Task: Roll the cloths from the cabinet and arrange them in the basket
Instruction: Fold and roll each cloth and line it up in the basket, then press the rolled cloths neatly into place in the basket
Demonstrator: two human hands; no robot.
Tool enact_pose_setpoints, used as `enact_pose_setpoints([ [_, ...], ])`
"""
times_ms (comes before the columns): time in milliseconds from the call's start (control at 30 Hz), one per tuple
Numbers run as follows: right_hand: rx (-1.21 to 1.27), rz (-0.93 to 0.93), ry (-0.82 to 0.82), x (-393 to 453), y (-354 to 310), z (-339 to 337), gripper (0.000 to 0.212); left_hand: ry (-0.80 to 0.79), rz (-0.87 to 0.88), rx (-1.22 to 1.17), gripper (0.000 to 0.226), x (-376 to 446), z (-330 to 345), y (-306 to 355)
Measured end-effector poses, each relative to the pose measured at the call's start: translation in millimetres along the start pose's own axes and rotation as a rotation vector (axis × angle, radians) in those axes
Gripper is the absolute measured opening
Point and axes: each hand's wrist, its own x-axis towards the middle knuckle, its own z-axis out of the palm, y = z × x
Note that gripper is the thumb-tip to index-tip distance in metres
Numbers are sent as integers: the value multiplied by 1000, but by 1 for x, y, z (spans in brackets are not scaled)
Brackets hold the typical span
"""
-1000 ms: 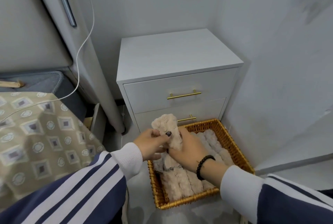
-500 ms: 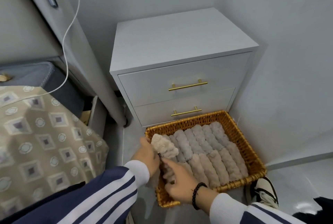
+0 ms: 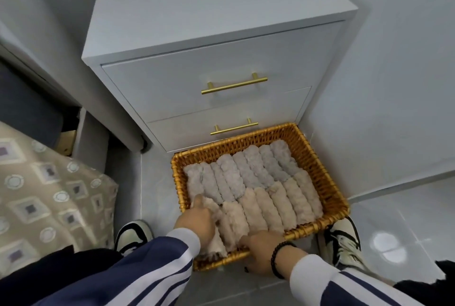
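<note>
Since 1 second ago the roll has come down from in front of the cabinet (image 3: 221,34) into the basket (image 3: 317,165), and the view has tipped to look straight down on it. Half a second ago both hands were working the roll in at the near-left corner; now it is pushed down there, its loose end draped over the near rim.

From this I judge the last gap is being filled: 2 rows of rolls (image 3: 258,182) lie side by side across the basket, and both drawers are closed, so the task looks close to done.

My left hand (image 3: 197,219) presses on the new roll (image 3: 214,239), fingers curled into it. My right hand (image 3: 261,254) rests at the near rim with fingers bent down behind the neighbouring rolls; whether it grips the rim or just steadies them I cannot tell.
</note>
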Motion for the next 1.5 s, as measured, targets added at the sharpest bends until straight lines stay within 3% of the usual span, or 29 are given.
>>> enact_pose_setpoints([
  [200, -145, -42, 125, 16, 1, 18, 42, -25, -111, 78, 73, 22, 14, 24],
  [300, -166, -73, 159, 21, -1, 22, 46, -28, -184, 113, 64, 40, 33, 30],
  [400, -157, -101, 188, 23, -4, 26, 46, -74, -255, -15, 62, 50, 40, 28],
  [533, -165, -133, 216, 22, -4, 28, 45, -8, -308, -14, 57, 51, 39, 30],
  [700, -170, -165, 248, 18, -4, 27, 45, -45, -173, 228, 61, 80, 77, 14],
  [867, -169, -187, 269, 17, -3, 29, 45, -28, -146, 117, 62, 66, 79, 18],
  [1100, -182, -202, 301, 19, -4, 31, 42, -106, 96, 86, 86, 52, 68, 14],
  [1300, -166, -186, 324, 19, -5, 30, 42, -128, -57, 37, 81, 70, 74, 12],
  [1400, -146, -179, 310, 21, -13, 28, 45, -20, -120, 34, 65, 75, 75, 8],
  [1500, -141, -180, 335, 23, -18, 28, 45, 39, -102, -18, 67, 77, 75, -1],
])
